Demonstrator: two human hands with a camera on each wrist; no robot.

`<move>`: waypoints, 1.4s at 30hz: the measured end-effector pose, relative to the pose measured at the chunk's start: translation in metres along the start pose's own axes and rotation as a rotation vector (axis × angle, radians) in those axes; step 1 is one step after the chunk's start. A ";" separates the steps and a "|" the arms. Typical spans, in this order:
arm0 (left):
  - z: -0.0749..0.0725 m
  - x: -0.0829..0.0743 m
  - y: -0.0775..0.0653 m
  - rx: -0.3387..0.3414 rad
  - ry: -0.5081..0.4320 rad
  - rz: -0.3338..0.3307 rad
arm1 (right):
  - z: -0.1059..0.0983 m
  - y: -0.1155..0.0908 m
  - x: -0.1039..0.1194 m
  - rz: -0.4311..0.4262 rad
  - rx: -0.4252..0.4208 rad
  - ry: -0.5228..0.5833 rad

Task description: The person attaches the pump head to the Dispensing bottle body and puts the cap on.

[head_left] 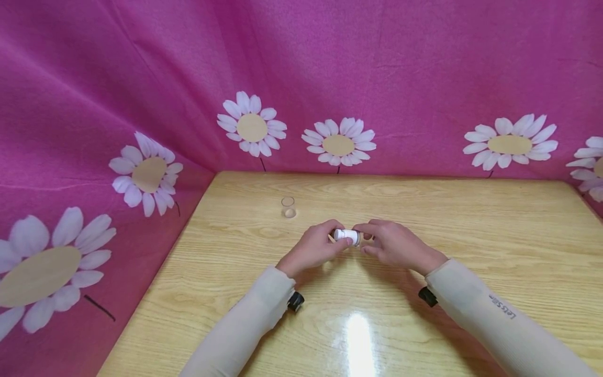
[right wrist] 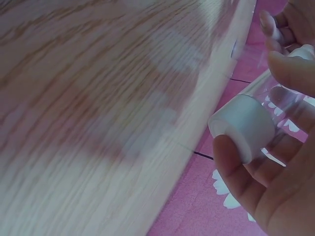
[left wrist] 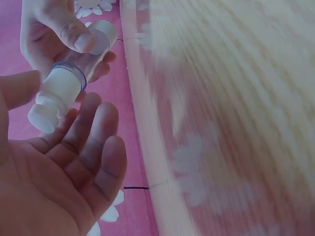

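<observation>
Both hands hold a small pump bottle [head_left: 346, 236] between them, tilted over the table. It has a white pump head and collar [left wrist: 61, 87], a clear body and a white base [right wrist: 244, 123]. At the pump end, my left hand [head_left: 316, 245] has its thumb on one side of the white collar and its loosely bent fingers on the other. My right hand [head_left: 394, 244] grips the clear body and base, its thumb lying along the body in the left wrist view. A clear cap [head_left: 288, 208] stands on the table, left of and beyond the hands.
The wooden table [head_left: 226, 230] has a glossy top with a bright light reflection near the front. Pink cloth [head_left: 405, 68] with white daisies hangs along its back and left side. Each wrist carries a small black camera [head_left: 296, 301].
</observation>
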State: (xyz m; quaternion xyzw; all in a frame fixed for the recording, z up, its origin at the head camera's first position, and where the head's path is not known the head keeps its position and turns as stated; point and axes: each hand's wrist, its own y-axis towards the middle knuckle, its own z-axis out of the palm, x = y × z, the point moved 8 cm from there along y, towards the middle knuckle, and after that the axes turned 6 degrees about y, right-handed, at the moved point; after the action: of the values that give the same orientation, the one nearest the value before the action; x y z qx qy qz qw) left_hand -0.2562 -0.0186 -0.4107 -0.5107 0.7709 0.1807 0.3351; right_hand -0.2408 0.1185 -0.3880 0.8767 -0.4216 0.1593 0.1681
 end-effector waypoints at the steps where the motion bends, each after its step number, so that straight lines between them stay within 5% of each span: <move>1: -0.001 0.000 0.000 -0.005 0.015 -0.008 | 0.001 0.000 -0.001 0.002 0.004 0.000; 7: -0.001 0.008 0.000 0.000 0.043 -0.077 | 0.002 0.000 -0.003 0.015 0.037 0.019; 20: -0.003 -0.003 -0.001 -0.042 0.069 -0.040 | 0.009 -0.002 -0.006 0.048 0.093 0.080; 31: -0.004 -0.001 -0.002 -0.061 0.090 -0.078 | 0.013 0.001 -0.009 0.069 0.121 0.184; 42: -0.021 -0.013 -0.005 -0.129 0.145 -0.107 | 0.005 0.008 0.001 0.039 -0.072 0.105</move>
State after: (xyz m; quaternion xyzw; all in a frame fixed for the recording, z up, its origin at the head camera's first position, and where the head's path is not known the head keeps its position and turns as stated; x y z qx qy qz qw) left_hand -0.2550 -0.0248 -0.3860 -0.5835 0.7513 0.1744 0.2542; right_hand -0.2463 0.1109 -0.3905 0.8522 -0.4346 0.1929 0.2181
